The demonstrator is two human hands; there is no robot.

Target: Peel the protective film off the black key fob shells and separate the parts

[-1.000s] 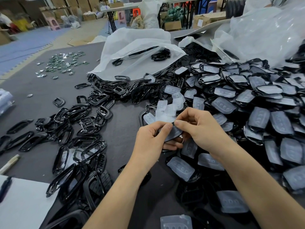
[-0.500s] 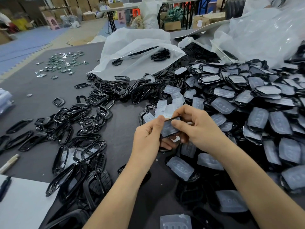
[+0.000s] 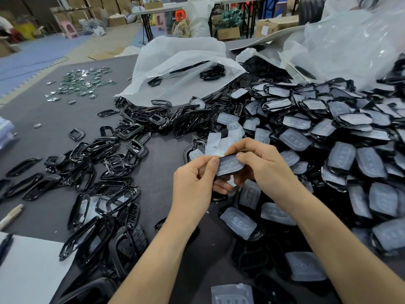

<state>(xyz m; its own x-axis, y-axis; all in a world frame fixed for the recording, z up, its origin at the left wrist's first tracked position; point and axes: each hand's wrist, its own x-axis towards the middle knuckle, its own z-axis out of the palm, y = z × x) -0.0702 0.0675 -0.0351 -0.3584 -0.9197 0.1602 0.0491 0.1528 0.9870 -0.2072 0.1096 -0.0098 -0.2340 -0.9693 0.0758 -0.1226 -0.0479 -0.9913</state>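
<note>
**Trainee:** Warehouse floor, cartons at the back, grey table. Where is the work piece?

**Me:** I have one key fob shell lifted clear of the table, in front of me. My left hand pinches its left end, thumb on top. My right hand curls over the right end, thumb pressing the protective film.

**Trainee:** How does it handle?

**Me:** I judge it light and stiff. It is thin, glossy moulded plastic, so probably slippery at the rim. The film looks soft and thin, and a sharp pull could tear it.

**Trainee:** Where should I grip?

**Me:** Hold the shell by its short ends. Lift the film at a corner, then draw it back low and evenly.

**Trainee:** And the sorting?

**Me:** Filmed shells are heaped on my right and bare black frames lie on my left. I expect separated parts go left.
</note>
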